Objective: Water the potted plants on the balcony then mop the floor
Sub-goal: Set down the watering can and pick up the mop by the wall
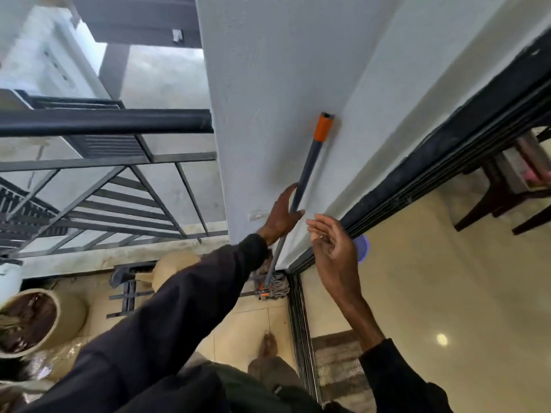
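Now reaching for the mop (307, 171), propped against the balcony wall (268, 84) by the sliding door track (301, 323).
Left hand (281, 217) half-curled around the shaft; right hand (334, 242) open, empty. Potted plant (32, 320) seemingly watered, floor (250, 323) unmopped.

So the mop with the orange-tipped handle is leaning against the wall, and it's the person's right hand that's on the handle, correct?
Not quite. The head view shows the left hand on the grey handle of the mop, which does lean against the wall. The right hand is open beside it, touching nothing.
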